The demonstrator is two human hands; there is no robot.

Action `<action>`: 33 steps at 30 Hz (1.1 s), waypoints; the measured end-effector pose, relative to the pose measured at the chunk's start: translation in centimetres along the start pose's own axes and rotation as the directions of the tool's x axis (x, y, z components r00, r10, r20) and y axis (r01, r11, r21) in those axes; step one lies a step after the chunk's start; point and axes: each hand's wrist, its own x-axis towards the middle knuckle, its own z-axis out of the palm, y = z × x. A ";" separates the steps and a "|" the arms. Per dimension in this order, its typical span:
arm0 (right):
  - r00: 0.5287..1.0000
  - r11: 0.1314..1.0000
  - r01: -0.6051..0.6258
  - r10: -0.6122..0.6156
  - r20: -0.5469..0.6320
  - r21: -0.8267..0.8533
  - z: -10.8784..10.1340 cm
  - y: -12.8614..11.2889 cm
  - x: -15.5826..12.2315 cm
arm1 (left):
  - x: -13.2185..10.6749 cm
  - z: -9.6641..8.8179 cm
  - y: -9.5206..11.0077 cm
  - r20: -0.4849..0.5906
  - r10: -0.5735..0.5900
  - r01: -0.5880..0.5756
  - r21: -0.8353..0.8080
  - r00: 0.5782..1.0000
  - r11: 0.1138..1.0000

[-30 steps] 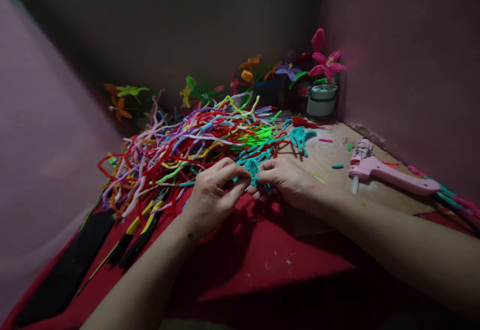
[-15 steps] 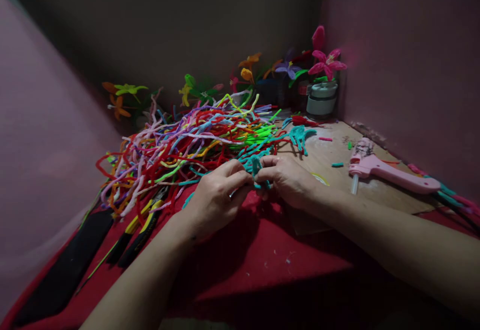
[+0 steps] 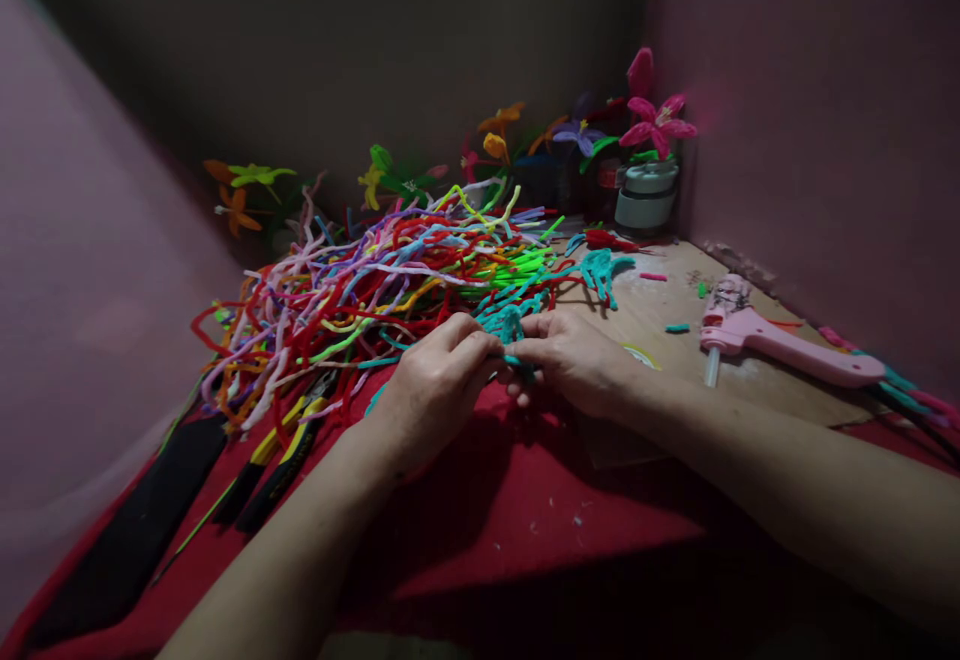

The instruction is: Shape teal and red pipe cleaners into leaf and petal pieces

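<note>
A teal pipe cleaner [image 3: 511, 328], bent into a loop, is pinched between my two hands. My left hand [image 3: 439, 375] has thumb and index finger closed on its left side. From the right, my right hand [image 3: 566, 360] grips it with the fingertips, almost touching the left ones. The lower part of the piece is hidden behind the fingers. Just beyond lies a large tangled pile of pipe cleaners [image 3: 360, 285] in many colours. A shaped teal pipe cleaner piece [image 3: 598, 272] rests on the board past my right hand.
Yellow-and-black pliers [image 3: 281, 455] lie left of my left forearm, beside a black flat strip [image 3: 131, 535]. A pink glue gun [image 3: 787, 345] sits on the wooden board [image 3: 637, 310]. Pipe cleaner flowers [image 3: 658, 125] and a jar [image 3: 645, 197] stand at the back, on the red cloth-covered table [image 3: 540, 530]'s far side.
My fingertips have drawn closer together around the teal pipe cleaner, and the gap under my left fingers has closed. The view has shifted very slightly; nothing else has moved.
</note>
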 end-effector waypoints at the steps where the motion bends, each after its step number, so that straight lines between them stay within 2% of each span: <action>1: 1.000 1.000 0.001 -0.001 0.009 -0.009 0.0 0.0 0.0 | 0.0 0.0 0.0 -0.012 -0.005 0.005 0.014 1.000 1.000; 4: 0.999 0.998 0.039 -0.037 0.031 -0.042 -0.1 0.1 0.1 | 0.0 0.1 0.2 -0.059 -0.035 0.037 0.039 0.998 0.999; 7: 0.999 0.997 0.037 -0.035 0.037 -0.074 -0.2 0.0 0.2 | 0.0 0.1 0.1 -0.029 -0.063 0.063 0.013 0.998 0.998; 11: 0.999 0.991 -0.017 0.011 -0.048 -0.133 0.1 -0.3 0.0 | 0.0 0.1 -0.1 -0.003 -0.112 0.112 -0.005 0.994 0.994; 14: 0.998 0.986 -0.016 0.005 -0.068 -0.168 0.3 -0.4 -0.1 | 0.0 0.0 -0.1 0.007 -0.150 0.150 -0.060 0.989 0.987; 23: 0.993 0.997 -0.016 0.007 -0.118 -0.071 1.0 -0.1 -0.1 | 0.5 -0.3 0.7 0.067 -0.346 0.352 -0.170 0.936 0.920; 29: 0.987 0.994 -0.012 -0.005 -0.161 -0.106 1.1 0.8 0.0 | 0.4 0.7 1.4 0.025 -0.401 0.402 -0.046 0.916 0.915; 33: 0.984 0.984 -0.001 -0.031 -0.174 -0.180 1.0 0.9 0.1 | 0.2 1.5 1.8 -0.019 -0.385 0.386 0.039 0.923 0.922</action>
